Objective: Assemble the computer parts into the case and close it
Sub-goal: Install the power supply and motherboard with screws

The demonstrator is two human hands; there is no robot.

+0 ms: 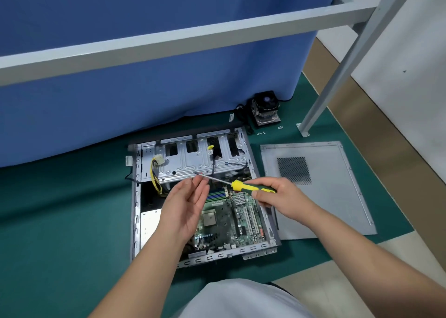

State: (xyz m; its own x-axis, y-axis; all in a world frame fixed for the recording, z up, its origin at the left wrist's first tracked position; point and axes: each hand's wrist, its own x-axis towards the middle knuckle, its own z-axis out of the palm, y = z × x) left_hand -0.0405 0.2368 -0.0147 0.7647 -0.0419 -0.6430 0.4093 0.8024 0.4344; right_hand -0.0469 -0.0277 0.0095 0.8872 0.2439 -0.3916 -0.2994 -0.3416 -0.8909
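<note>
An open grey computer case lies flat on the green mat, with a green motherboard inside and a metal drive cage at its far end. My right hand grips the yellow-and-green handle of a screwdriver above the board. The shaft points left, and its tip meets the fingertips of my left hand, which is held palm up with fingers nearly straight. I cannot tell whether a screw sits at the tip. The case's grey side panel lies flat to the right.
A CPU cooler with fan stands beyond the case by the blue curtain. A few small screws lie near it. A grey frame leg meets the mat at the right. Yellow power cables hang in the case.
</note>
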